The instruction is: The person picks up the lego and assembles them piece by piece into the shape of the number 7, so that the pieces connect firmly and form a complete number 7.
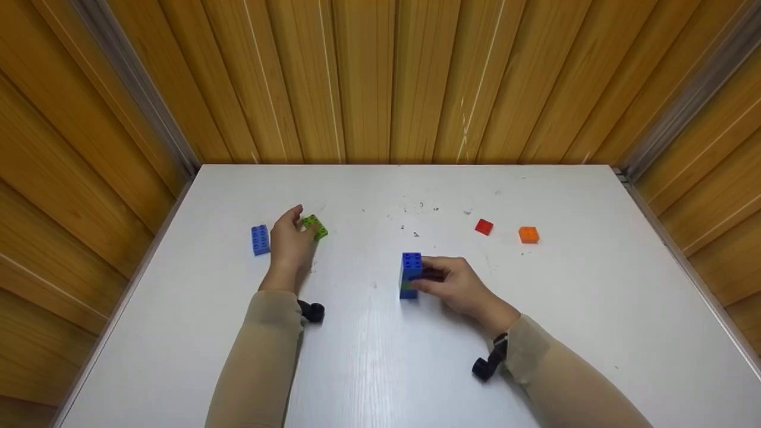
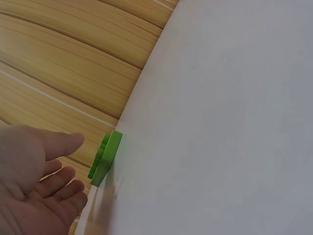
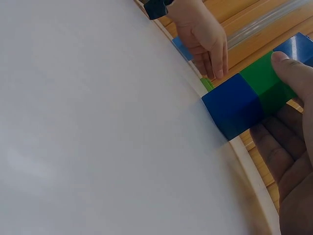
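Observation:
In the head view my right hand (image 1: 456,286) grips an upright stack of toy building bricks (image 1: 408,274) at the middle of the table. The right wrist view shows the stack (image 3: 264,88) as blue, green and blue, with the thumb on one side and fingers on the other. My left hand (image 1: 289,246) reaches over a flat lime-green brick (image 1: 321,230), thumb and fingers apart around it. In the left wrist view this green brick (image 2: 108,155) lies studs up just past the fingertips. A lighter blue brick (image 1: 260,240) lies left of the left hand.
A small red brick (image 1: 484,226) and an orange brick (image 1: 528,235) lie on the right part of the white table (image 1: 357,368). Dark specks mark the tabletop near its far side. Wood-patterned panels (image 1: 392,83) stand behind and at both sides.

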Demonstrator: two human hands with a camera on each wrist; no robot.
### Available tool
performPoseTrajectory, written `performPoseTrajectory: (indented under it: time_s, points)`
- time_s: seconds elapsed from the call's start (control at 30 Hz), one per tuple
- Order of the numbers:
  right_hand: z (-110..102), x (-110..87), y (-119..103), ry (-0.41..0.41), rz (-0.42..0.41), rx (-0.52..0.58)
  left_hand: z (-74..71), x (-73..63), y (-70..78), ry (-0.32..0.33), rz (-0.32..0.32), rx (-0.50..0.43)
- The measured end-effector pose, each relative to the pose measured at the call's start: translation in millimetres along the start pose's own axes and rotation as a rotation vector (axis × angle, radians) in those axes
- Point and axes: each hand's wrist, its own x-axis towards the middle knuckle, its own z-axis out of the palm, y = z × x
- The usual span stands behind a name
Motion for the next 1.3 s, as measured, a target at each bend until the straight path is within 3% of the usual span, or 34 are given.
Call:
performPoseTrajectory:
  time_s: [0.63, 0.87, 1.3]
  points:
    - [-0.4, 0.8, 1.4, -0.004, 0.015, -0.019, 2.4, -1.6, -4.7, -0.064, 0.037, 0.213]
    - [0.3, 0.4, -1.7, -0.014, 0.012, 0.007, 1.2, -0.5, -5.4, -0.044, 0.064, 0.275]
    - [0.0, 0.4, 3.6, 0.000, 0.004, -0.002, 4.8, 0.1, 3.5, 0.002, 0.117, 0.176]
